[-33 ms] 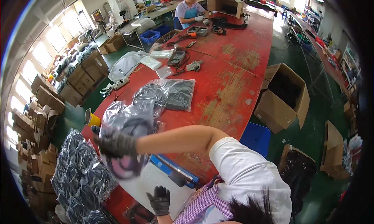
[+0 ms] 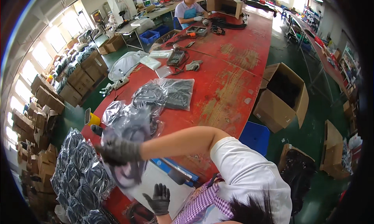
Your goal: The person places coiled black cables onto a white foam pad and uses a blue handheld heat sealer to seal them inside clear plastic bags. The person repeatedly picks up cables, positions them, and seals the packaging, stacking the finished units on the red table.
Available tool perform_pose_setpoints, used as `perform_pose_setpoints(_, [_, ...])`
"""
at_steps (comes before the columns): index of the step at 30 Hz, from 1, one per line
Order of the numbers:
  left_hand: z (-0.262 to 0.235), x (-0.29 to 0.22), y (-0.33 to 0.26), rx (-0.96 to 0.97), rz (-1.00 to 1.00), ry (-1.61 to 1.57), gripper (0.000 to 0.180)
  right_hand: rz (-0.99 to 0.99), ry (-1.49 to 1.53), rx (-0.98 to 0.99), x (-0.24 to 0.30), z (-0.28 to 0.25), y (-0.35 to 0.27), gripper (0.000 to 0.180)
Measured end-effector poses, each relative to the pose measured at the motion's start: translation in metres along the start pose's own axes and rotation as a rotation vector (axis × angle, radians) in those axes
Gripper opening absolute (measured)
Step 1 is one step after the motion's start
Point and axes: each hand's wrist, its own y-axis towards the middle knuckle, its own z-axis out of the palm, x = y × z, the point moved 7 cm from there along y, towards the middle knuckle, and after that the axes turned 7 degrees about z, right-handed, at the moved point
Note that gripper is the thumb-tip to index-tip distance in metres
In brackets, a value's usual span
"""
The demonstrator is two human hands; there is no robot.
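Observation:
My right arm stretches leftward over the red table. Its grey-gloved right hand is smeared by motion, and a clear plastic bag with dark coiled contents blurs along with it, apparently in its grip. How the fingers close is hard to make out. Below, my left hand, in a dark grey glove, holds nothing. Its fingers are spread over a white board. Beside the board lies a blue bar-shaped device with a metal strip. Filled clear bags lie just beyond the right hand.
Bagged dark coils are heaped at the left. A yellow container stands by the table's left edge. Farther along the red table are a glove and a parts tray. An open carton stands right; a co-worker sits at the far end.
My right hand has moved slightly right and down, and the bag with it. My left hand has risen a little, with its fingers still spread.

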Motion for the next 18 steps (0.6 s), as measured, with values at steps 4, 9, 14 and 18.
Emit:
perform_pose_setpoints(4, [-0.015,-0.027,-0.025,-0.006,0.059,-0.176,0.044,0.126,0.083,0.288,0.021,0.041,-0.088,0.031])
perform_pose_setpoints(9, [-0.130,-0.051,-0.040,-0.011,-0.038,0.074,0.044,0.560,0.376,0.516,-0.046,0.099,-0.266,0.049])
perform_pose_setpoints(14, [-0.204,-0.048,-0.018,0.027,-0.155,0.423,0.043,1.357,0.583,0.535,-0.075,0.103,-0.389,0.038])
perform_pose_setpoints(18, [-0.194,-0.031,0.040,0.158,-0.116,0.619,0.043,1.601,0.699,0.400,-0.085,0.068,-0.400,0.036])
